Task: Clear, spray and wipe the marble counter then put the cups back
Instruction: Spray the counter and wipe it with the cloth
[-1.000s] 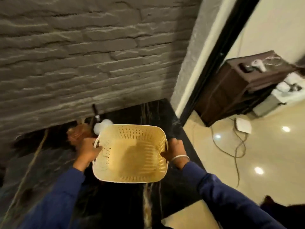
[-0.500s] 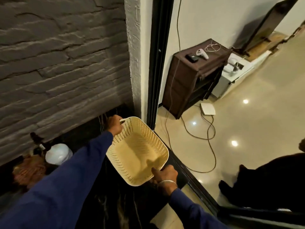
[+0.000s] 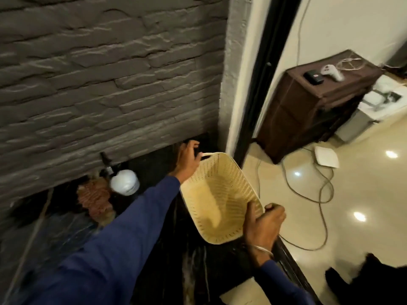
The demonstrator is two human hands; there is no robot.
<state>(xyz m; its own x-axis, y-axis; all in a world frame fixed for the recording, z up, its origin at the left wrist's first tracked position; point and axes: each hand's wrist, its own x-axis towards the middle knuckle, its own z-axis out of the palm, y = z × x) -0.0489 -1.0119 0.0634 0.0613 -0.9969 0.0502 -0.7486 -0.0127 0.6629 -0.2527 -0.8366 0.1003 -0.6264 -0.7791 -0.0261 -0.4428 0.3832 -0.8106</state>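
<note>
I hold an empty cream perforated plastic basket (image 3: 222, 197) tilted over the right end of the black marble counter (image 3: 198, 267). My left hand (image 3: 187, 161) grips its far handle near the stone wall. My right hand (image 3: 262, 223) grips the near rim. A white spray bottle (image 3: 124, 182) with a dark trigger stands on the counter against the wall, left of the basket. A brownish cloth (image 3: 95, 198) lies beside the bottle. No cups are in view.
A grey stone wall (image 3: 110, 84) backs the counter. A black door frame (image 3: 257, 102) edges its right end. Beyond are a glossy tiled floor (image 3: 352, 216) with loose cables (image 3: 319, 194), a white box (image 3: 326, 158) and a brown cabinet (image 3: 315, 111).
The basket was held level over the counter a second ago; both hands have turned and tilted it toward the counter's right end. The view swung right, then back a little.
</note>
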